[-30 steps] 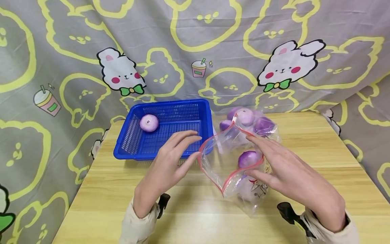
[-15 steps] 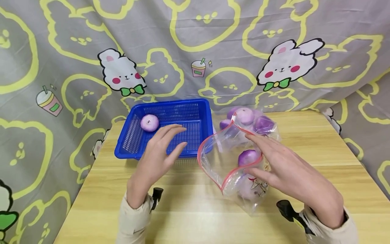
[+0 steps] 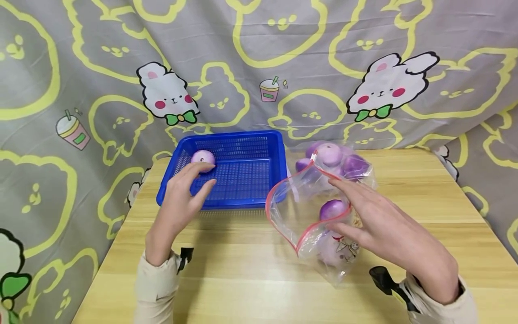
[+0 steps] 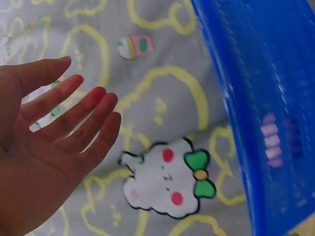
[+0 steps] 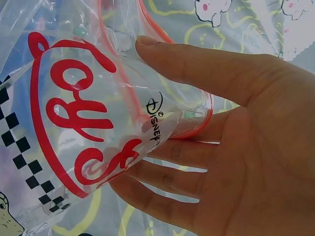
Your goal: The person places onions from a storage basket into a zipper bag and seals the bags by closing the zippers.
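Observation:
In the head view, my left hand (image 3: 178, 202) reaches over the front left of a blue plastic basket (image 3: 279, 198). Its fingers are loosely bent and hold nothing, and the fingertips partly cover a purple onion (image 3: 202, 157) in the basket. A clear zip bag (image 3: 283, 225) with a red seal stands with its mouth wide apart, a purple onion (image 3: 332, 210) inside. My right hand (image 3: 388, 229) rests at the bag's right side, thumb and long fingers spread around its mouth. The right wrist view shows the thumb against the printed plastic (image 5: 88, 113).
Behind the zip bag lies another clear bag holding several purple onions (image 3: 329, 155). Everything stands on a wooden table (image 3: 226, 270). A grey patterned cloth (image 3: 234, 45) hangs at the back and sides.
My left hand has moved left from the bag's rim, across the basket's front edge, to the onion there. The right hand and the bag have stayed about where they were.

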Demonstrator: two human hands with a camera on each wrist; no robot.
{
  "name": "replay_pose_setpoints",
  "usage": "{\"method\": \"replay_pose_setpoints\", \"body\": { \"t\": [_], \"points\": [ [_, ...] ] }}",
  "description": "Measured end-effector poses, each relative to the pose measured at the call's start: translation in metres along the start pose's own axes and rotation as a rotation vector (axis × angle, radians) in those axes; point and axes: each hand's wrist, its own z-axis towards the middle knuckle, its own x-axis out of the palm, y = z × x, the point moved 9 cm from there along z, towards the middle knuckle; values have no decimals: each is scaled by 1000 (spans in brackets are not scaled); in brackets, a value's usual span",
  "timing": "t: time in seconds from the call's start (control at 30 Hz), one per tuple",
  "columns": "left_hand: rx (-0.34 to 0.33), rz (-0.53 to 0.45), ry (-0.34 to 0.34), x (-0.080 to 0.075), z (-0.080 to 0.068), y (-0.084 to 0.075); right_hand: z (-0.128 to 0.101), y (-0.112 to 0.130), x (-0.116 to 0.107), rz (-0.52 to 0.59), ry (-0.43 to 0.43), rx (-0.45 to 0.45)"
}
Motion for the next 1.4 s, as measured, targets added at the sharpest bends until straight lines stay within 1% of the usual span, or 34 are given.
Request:
{"method": "replay_pose_setpoints", "body": {
  "t": [0.13,0.3,0.4,0.47,0.6,0.77,0.87,1.0,1.1,1.23,1.4],
  "points": [
    [-3,22,5,-6,2,16,0,-2,2,-1,19,8],
    [2,42,17,-10,8,28,0,-1,2,-4,12,0],
    [-2,57,44,-11,14,32,0,1,1,-5,6,-6],
    [-11,69,76,-9,20,35,0,0,2,-2,9,-4],
    [-37,86,149,-3,34,39,1,-1,2,-3,17,4],
    [-44,97,207,3,54,44,1,0,2,-4,13,-6],
    [-59,112,248,9,63,48,1,0,2,-1,13,-6],
    [-59,141,304,17,74,55,2,-1,3,8,27,6],
    [-73,158,353,25,82,63,3,-2,4,12,37,16],
    [-115,174,408,38,92,78,2,-3,4,13,35,21],
    [-140,188,430,52,105,99,1,-2,4,14,24,16]
  ]
}}
